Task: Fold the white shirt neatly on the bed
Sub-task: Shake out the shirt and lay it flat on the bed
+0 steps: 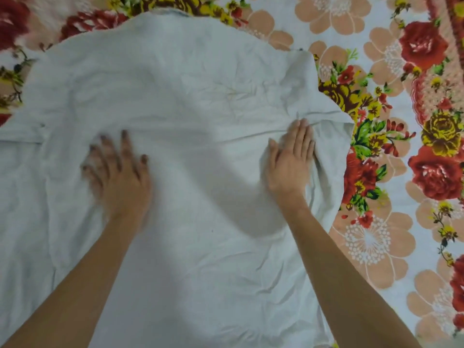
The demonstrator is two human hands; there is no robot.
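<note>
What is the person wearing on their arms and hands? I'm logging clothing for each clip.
Nothing shows on either arm: both forearms are bare to the bottom edge, no sleeves, watch or bracelets. The left hand has dark-painted nails, though it is blurred. The right hand shows no rings.

Shirt [180, 96] lay spread flat on the bedsheet [376, 247], covering most of the left and centre. Bedsheet was exposed along the far edge and down the whole right side. Left hand [118, 172] rested palm down on the shirt, left of centre. Right hand [291, 159] lay flat on the shirt near its right edge, just beside a bunched fold [326, 116] of cloth. Both forearms came in from the near edge, over the shirt's near part.
</note>
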